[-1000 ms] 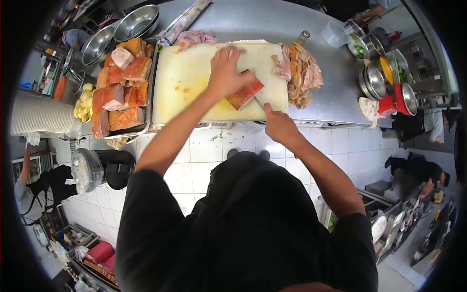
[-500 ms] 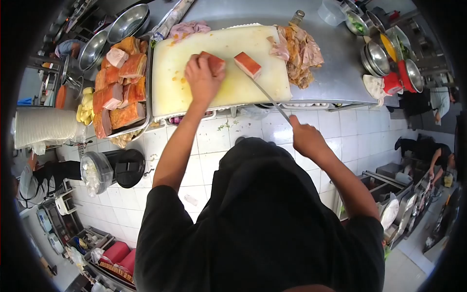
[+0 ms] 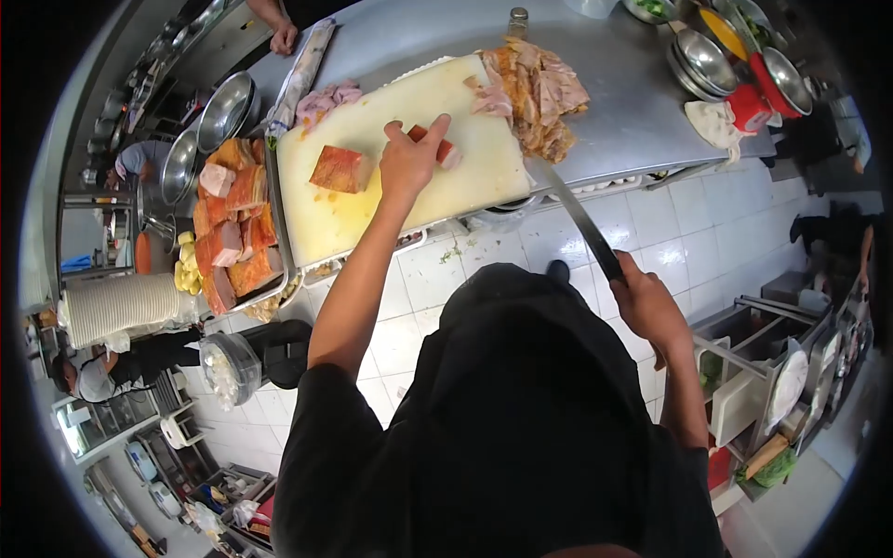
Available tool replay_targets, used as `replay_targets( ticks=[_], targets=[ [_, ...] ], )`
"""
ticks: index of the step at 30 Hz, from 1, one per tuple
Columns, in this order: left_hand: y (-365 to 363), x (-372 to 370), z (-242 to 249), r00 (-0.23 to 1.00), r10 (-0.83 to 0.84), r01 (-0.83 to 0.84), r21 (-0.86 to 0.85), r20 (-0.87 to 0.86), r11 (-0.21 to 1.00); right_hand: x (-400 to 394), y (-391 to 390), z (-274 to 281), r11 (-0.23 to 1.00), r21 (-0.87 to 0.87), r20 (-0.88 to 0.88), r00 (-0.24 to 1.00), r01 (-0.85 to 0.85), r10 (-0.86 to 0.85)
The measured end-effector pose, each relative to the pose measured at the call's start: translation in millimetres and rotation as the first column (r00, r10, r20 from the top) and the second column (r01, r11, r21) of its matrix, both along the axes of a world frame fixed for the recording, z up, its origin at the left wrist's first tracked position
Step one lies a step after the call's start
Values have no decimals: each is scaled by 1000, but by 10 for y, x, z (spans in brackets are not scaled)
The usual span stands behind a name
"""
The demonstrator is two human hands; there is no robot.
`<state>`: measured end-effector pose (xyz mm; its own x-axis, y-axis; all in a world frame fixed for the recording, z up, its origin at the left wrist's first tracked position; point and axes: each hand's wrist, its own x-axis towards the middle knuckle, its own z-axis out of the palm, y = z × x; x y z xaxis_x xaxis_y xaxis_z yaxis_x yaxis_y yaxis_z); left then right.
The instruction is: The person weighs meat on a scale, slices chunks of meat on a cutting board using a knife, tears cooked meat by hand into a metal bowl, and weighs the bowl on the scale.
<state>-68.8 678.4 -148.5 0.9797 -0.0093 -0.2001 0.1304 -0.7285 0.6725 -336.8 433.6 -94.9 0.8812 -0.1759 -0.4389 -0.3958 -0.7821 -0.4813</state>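
right hand (image 3: 651, 299): fingers clenched around the knife (image 3: 586, 226), blade beside the white board (image 3: 316, 228). left hand (image 3: 407, 169) over the smaller meat block (image 3: 449, 155) on that board, grasping or released, cannot tell; larger block (image 3: 339, 169) just left.

Two blocks (image 3: 339, 169) lie on the board (image 3: 484, 177) on the surface (image 3: 642, 102); tray (image 3: 276, 191) left, meat (image 3: 535, 93) right, seemingly overlapping the board.

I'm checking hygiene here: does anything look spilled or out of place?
Yes: green scraps lie scattered on the white floor tiles, near the metal table. They look like dropped food, though they're too small to identify.
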Motion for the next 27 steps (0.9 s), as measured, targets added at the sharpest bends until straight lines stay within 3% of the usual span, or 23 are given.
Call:
replay_targets(
  ticks=[2,5,8,9,13,16,19,22,23,26,27],
  targets=[
    [-89,122,-133,997,-1,5,50,-75,999,43,-100,-45,998,35,11,999,48,-49],
    [-72,157,-203,999,-3,2,-20,-53,1000,62,-348,-136,984,139,-29,993,115,-112],
    [53,181,-366,997,68,-74,-324,-28,943,46,-710,-290,964,223,-70,989,143,-131],
    [-13,134,-220,978,148,-188,-316,-146,930,39,-842,-314,960,240,-69,989,146,-133],
    [-290,-137,-59,1000,30,-25,-589,-2,808,90,-1507,-354,943,321,-38,996,89,-81],
    [-785,-254,234,989,-93,140,-528,114,837,126,-1991,-350,969,244,-15,999,50,-48],
    [-1307,-328,484,953,-198,263,-303,228,916,132,-2382,-426,980,200,120,992,3,-27],
    [-1696,-348,635,936,-273,327,-257,223,909,152,-2652,-326,970,243,117,993,-3,-26],
    [-1743,-323,617,942,-251,296,-197,222,935,179,-2721,-292,969,249,114,993,-5,-24],
    [-1809,-364,824,915,-332,292,195,228,937,241,-2800,-214,964,256,83,995,-68,48],
    [-1717,-355,752,910,-325,266,237,258,934,298,-2804,-198,964,244,80,993,-104,87]
  ],
)
